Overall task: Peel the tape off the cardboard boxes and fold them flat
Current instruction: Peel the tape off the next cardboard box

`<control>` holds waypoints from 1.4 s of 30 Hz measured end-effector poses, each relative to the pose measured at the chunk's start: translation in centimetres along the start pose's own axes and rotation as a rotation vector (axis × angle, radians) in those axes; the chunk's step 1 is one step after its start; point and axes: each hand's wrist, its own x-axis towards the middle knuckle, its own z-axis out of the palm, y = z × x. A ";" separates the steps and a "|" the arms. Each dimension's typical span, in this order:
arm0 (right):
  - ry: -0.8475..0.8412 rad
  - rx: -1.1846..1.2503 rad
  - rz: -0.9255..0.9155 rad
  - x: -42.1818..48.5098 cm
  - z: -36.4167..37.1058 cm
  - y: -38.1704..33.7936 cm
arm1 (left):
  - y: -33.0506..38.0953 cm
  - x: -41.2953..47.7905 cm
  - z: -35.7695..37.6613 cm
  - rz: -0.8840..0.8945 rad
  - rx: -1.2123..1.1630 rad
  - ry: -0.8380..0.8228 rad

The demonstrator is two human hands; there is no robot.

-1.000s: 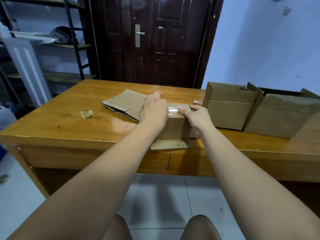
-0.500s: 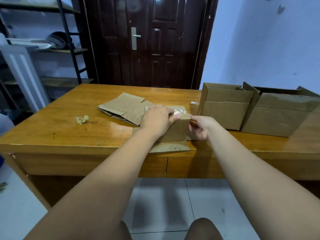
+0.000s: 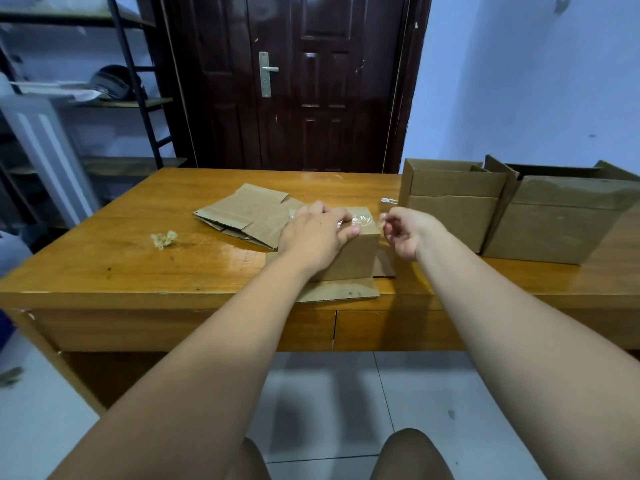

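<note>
The box [image 3: 353,258] sits near the front edge of the table [image 3: 104,271], its lower flaps splayed on the wood. The left hand [image 3: 313,237] lies over its top, fingers pressing down beside the wrinkled tape [image 3: 362,221]. The right hand [image 3: 410,233], just beside the box, is curled, fingertips pinching a clear tape end. Behind lies flat cardboard [image 3: 242,213]; two open boxes [image 3: 450,216] stand at the right.

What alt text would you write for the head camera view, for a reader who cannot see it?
A person's left hand rests on a small cardboard box on a wooden table while the right hand pinches clear tape at its right edge. Flattened cardboard lies behind it; two open boxes stand to the right.
</note>
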 end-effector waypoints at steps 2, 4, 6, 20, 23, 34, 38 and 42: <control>0.002 -0.002 -0.118 -0.4 0.3 -0.7 | 0.0 0.0 0.0 0.003 -0.002 0.002; -0.016 -0.111 -0.284 -1.1 0.8 -1.0 | 0.0 0.1 0.0 0.005 -0.007 0.002; -0.003 -0.274 -0.442 -1.7 1.1 -0.7 | -0.1 0.2 0.0 0.000 -0.006 0.003; 0.006 -0.436 -0.598 -2.4 2.2 -0.7 | 0.0 0.3 0.0 0.010 0.011 0.019; -0.002 -0.396 -0.573 -2.3 2.2 -0.5 | 0.1 0.3 -0.1 0.012 0.004 0.013; -0.317 -0.379 -0.548 -4.5 5.5 -0.2 | 1.8 0.6 -0.7 -0.178 -0.091 0.111; -0.127 -0.510 -0.824 -4.2 4.6 0.3 | 1.1 1.6 -1.2 -0.314 -0.198 0.097; 0.124 -0.858 -0.903 -3.1 3.1 1.4 | 1.0 1.7 -0.8 -0.338 -0.230 0.146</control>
